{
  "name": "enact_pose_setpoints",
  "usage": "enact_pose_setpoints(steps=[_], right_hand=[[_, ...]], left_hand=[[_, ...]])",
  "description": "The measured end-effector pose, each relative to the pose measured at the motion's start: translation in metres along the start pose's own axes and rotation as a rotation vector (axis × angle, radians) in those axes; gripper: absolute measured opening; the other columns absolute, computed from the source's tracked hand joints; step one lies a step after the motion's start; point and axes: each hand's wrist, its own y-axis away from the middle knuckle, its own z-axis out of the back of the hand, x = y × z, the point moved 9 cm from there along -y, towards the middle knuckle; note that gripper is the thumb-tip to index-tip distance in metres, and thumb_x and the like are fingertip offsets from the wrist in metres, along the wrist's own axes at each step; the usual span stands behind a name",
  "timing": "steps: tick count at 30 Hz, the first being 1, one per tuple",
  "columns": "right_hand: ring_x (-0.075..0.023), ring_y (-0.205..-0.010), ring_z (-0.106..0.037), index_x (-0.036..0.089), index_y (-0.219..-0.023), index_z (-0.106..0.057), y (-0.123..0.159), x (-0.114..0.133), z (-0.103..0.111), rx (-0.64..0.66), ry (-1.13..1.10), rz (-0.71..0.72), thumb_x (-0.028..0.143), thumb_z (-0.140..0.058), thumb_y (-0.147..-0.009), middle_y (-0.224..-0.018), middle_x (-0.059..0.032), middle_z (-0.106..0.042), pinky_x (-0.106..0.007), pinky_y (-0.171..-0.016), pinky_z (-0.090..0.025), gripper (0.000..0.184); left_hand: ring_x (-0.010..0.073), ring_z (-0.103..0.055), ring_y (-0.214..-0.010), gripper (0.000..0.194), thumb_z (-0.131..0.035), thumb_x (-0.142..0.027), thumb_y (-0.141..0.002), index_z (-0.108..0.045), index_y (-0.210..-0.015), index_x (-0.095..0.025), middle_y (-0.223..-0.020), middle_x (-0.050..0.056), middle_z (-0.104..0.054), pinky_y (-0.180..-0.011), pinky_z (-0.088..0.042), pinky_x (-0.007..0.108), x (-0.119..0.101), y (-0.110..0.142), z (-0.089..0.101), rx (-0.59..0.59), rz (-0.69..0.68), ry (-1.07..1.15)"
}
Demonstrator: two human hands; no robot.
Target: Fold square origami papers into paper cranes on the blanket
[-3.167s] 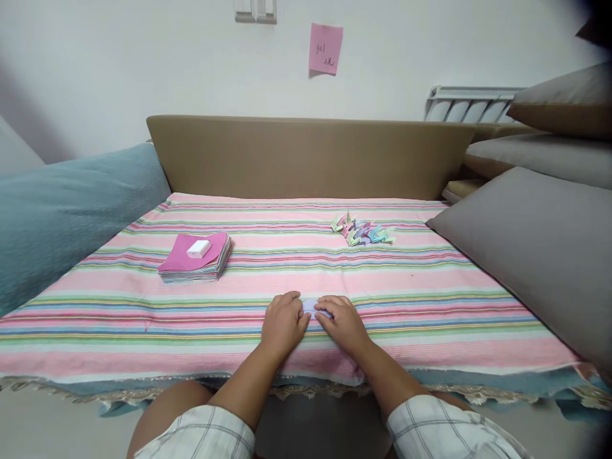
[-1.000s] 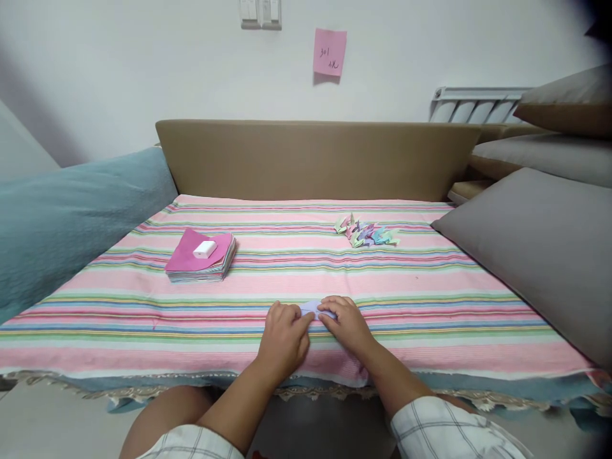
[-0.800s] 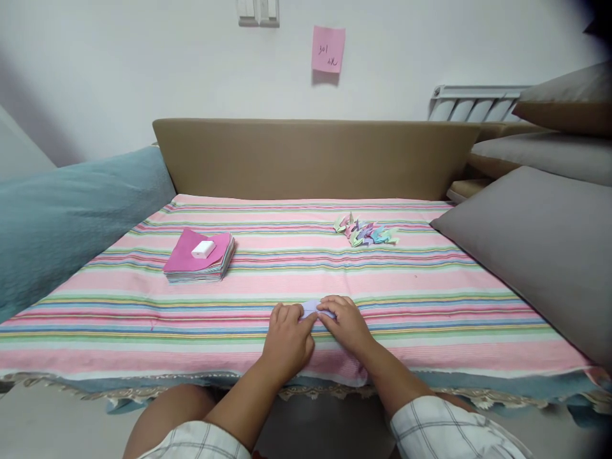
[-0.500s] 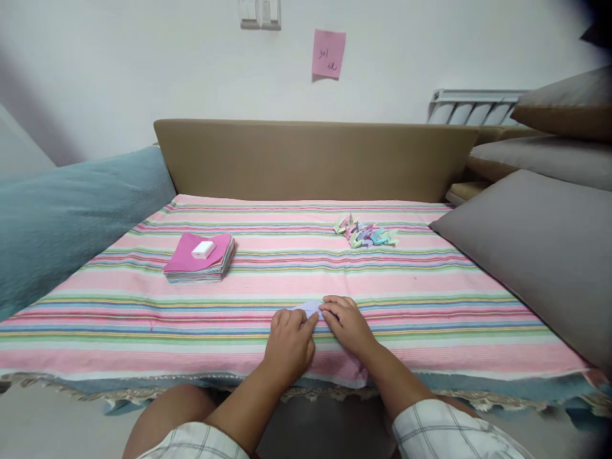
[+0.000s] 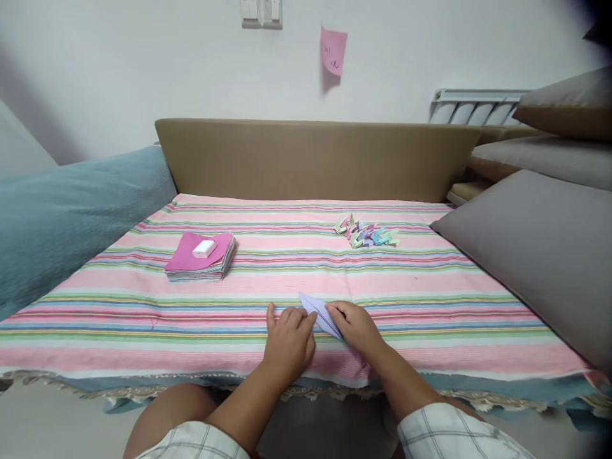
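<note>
Turned since 0.5 s ago: folded paper (image 5: 320, 312), from roughly crosswise to a diagonal; the pink note on the wall (image 5: 333, 52) now curls more at its left edge. Two hands in view. Left hand (image 5: 289, 338): fingers loosely spread, little finger stuck out, index fingertip at the paper's near edge. Right hand (image 5: 356, 325): pinching the paper's right-hand side between thumb and fingers. Paper count: one, lilac, long and narrow, pointed at the far-left end, crease lines running lengthwise; it lies between the hands on the striped cloth (image 5: 287, 277), near the front edge.

Farther, left: one paper stack (image 5: 198, 275), magenta sheet uppermost, one white block (image 5: 204, 248) on it. Right: one cluster of small folded pieces (image 5: 366, 236), green, pink, purple, blue; overlapping, number uncountable. Beyond: one brown backboard (image 5: 315, 159), then the single note, handwritten.
</note>
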Motion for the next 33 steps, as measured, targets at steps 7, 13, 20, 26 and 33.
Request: enact_pose_setpoints(steps=[7,13,20,26,33], right_hand=[[-0.0146,-0.068,-0.06,0.022,-0.074,-0.067,0.004,0.011,-0.013,0.161,-0.049,0.029,0.031,-0.04,-0.089,-0.07,0.0009,-0.067,-0.024,-0.062,-0.042,0.031],[-0.0195,-0.09,-0.057,0.022,-0.093,-0.068,0.005,0.01,-0.007,0.015,0.105,0.158,0.015,-0.047,-0.08,-0.09,-0.0055,-0.064,-0.032,-0.081,-0.045,0.026],[-0.0233,-0.118,-0.043,0.023,-0.095,-0.067,0.008,0.014,-0.007,-0.015,0.232,0.312,0.003,-0.044,-0.069,-0.126,-0.0059,-0.053,-0.042,-0.098,-0.036,0.04],[-0.0224,-0.12,-0.044,0.025,-0.093,-0.065,0.009,0.016,-0.012,0.048,0.253,0.294,0.007,-0.046,-0.069,-0.125,-0.0023,-0.057,-0.044,-0.101,-0.026,0.036],[-0.0216,-0.105,-0.051,0.026,-0.092,-0.064,0.009,0.018,-0.012,0.085,0.22,0.283,0.017,-0.053,-0.072,-0.115,-0.0034,-0.062,-0.041,-0.093,-0.03,0.024]], left_hand=[[0.0286,-0.052,-0.108,0.045,-0.056,-0.05,-0.079,-0.056,-0.118,-0.028,-0.119,0.006,-0.061,-0.105,-0.005,0.063,0.002,-0.001,-0.001,0.076,0.016,0.068],[0.0297,-0.05,-0.109,0.049,-0.06,-0.048,-0.076,-0.055,-0.12,-0.029,-0.123,0.006,-0.059,-0.104,-0.006,0.065,0.001,-0.001,-0.005,0.089,0.014,0.049],[0.024,-0.055,-0.1,0.034,-0.053,-0.025,-0.083,-0.058,-0.116,-0.029,-0.121,0.004,-0.062,-0.105,-0.007,0.064,0.001,-0.003,-0.003,0.055,-0.029,0.075],[0.022,-0.056,-0.1,0.036,-0.053,-0.018,-0.082,-0.06,-0.114,-0.032,-0.116,0.002,-0.065,-0.107,-0.002,0.063,0.005,-0.006,0.001,0.001,-0.121,0.033],[0.0222,-0.054,-0.105,0.044,-0.05,-0.014,-0.08,-0.057,-0.119,-0.033,-0.117,0.002,-0.064,-0.108,-0.01,0.059,0.012,-0.009,-0.002,0.072,-0.127,0.04]])
